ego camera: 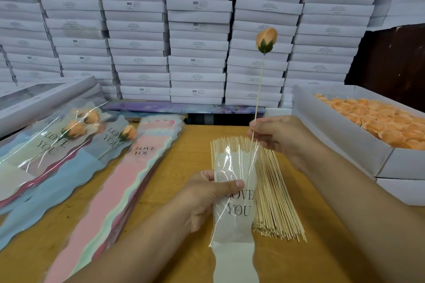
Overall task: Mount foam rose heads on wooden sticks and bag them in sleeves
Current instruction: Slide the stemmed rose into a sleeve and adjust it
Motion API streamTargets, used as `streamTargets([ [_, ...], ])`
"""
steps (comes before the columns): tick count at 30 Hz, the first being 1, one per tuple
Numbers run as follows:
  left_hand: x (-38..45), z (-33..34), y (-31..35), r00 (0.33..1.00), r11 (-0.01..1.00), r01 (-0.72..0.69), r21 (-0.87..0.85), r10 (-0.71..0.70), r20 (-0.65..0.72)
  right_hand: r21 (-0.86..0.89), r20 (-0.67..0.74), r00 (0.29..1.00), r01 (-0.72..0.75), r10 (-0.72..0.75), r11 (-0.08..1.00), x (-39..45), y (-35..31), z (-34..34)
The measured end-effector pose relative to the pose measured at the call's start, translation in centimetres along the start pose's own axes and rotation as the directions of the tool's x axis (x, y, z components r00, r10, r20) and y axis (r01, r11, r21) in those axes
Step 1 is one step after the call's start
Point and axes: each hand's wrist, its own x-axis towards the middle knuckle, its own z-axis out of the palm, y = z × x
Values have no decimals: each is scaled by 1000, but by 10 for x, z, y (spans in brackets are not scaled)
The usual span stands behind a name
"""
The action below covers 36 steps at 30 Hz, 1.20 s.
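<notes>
The right hand [276,135] pinches a thin wooden stick [259,89] topped with a peach foam rose head [266,40], held upright above the wooden bench [174,167], its lower end inside the mouth of a clear-and-white "LOVE YOU" sleeve [234,213]. The left hand [207,197] grips that sleeve by its edge, over a bundle of loose wooden sticks [273,202]. A white box of peach rose heads [377,122] sits at the right.

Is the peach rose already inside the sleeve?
Mostly out: the rose head stands high above the white sleeve; only the stick's lower end enters its top.
</notes>
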Motion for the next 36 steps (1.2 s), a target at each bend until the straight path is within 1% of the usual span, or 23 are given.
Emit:
streamTargets([
  [3,0,0,0,999,1000,-23,-11,23,23,-20,43,997,-59,60,998,-1,6,0],
  [5,0,0,0,999,999,-36,-8,37,40,-13,43,994,-103,103,995,-2,10,2],
  [10,-3,1,2,992,998,-62,-1,62,110,22,66,985,-159,157,987,-6,18,4],
  [14,-4,3,2,994,998,-55,37,51,100,27,97,979,-185,182,982,-10,22,4],
  [17,-6,4,3,994,996,-50,72,42,105,2,116,978,-173,171,985,-12,20,3],
  [18,-6,4,3,992,996,-44,82,35,119,17,120,979,-165,162,986,-11,16,2],
  [20,-8,5,2,987,994,-21,106,4,158,101,103,984,-158,148,982,-7,6,0],
  [23,-10,7,-2,976,989,14,147,-45,212,229,35,990,-142,138,963,2,-14,-6],
  [25,-10,7,-3,972,986,21,164,-59,226,264,-8,994,-103,109,959,8,-24,-11],
  [29,-11,6,-1,981,987,31,155,-60,185,225,-64,996,-45,61,973,11,-29,-20],
  [32,-10,4,0,989,992,50,112,-65,136,179,-58,996,-52,64,982,8,-24,-21],
  [36,-9,1,3,994,997,17,69,-25,108,109,-27,994,-99,103,989,1,-14,-16],
])
